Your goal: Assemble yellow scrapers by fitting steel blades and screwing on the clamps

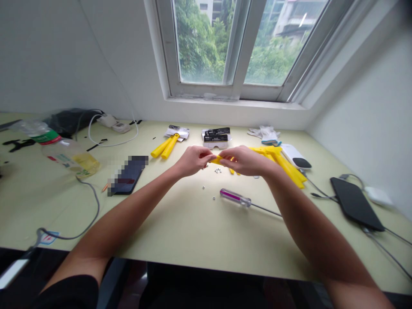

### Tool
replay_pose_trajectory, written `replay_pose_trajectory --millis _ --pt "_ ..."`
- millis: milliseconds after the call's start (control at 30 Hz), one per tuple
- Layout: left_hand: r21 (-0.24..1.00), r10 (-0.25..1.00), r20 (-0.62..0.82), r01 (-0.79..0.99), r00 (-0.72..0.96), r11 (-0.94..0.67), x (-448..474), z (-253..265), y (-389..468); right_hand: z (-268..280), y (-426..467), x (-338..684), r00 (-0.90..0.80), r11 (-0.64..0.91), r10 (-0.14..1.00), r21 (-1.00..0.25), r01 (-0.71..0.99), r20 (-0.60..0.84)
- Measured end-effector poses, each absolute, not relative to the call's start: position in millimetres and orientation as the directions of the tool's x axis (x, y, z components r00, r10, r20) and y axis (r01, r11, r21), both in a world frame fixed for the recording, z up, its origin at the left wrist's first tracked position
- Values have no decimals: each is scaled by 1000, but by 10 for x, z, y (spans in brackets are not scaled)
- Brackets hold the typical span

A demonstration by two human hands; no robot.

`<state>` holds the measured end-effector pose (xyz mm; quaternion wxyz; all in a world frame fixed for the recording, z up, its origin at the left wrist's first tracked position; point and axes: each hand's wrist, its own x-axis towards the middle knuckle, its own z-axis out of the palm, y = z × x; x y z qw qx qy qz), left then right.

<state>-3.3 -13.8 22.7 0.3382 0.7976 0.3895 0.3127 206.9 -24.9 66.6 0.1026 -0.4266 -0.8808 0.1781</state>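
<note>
Between my two hands, above the middle of the table, is a small yellow plastic piece (217,160). My left hand (195,159) pinches its left end with thumb and fingertips. The fingers of my right hand (240,160) close on the right end; they cover much of the piece, so its full shape is hidden. Below the hands lie several small metal nuts (218,170), with two more nearer me. A screwdriver (234,197) with a clear and purple handle rests on the table, its shaft running under my right forearm. Yellow plastic parts (286,167) lie beyond my right wrist.
Yellow handles (165,146) and small black-and-white boxes (216,137) sit near the wall, with white gloves (264,134) to their right. A phone (128,176) and a bottle (66,150) are at left. A black device (355,204) with cables lies at right.
</note>
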Motion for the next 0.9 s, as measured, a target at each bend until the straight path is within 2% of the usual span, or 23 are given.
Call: replay_pose_trajectory --millis 100,167,267,367,500,600,700,900 --pt "811 848 211 397 486 -429 -10 217 -148 635 -194 2103 -593 592 796 -363 720 124" --pt "766 859 233 458 455 -451 -13 225 -149 607 -116 2205 -528 532 841 -362 765 120" --pt "615 863 243 618 442 -490 -65 260 -139 540 42 2466 -381 320 919 -378 869 -99" --pt "488 792 55 675 608 -553 -145 304 -148 445 185 2702 -240 74 911 -441 894 -334" --pt "424 611 -219 639 760 -642 -153 305 -229 334 265 2760 -165 -101 909 -588 803 -382" --pt "401 561 -298 635 772 -661 -74 254 -290 289 272 2689 -100 -152 917 -570 808 -386" --pt "370 552 -307 632 775 -682 -12 201 -313 279 277 2648 -56 -170 924 -535 827 -379" --pt "323 559 -282 626 780 -710 -17 152 -314 343 286 2702 -45 -67 964 -402 913 -263"
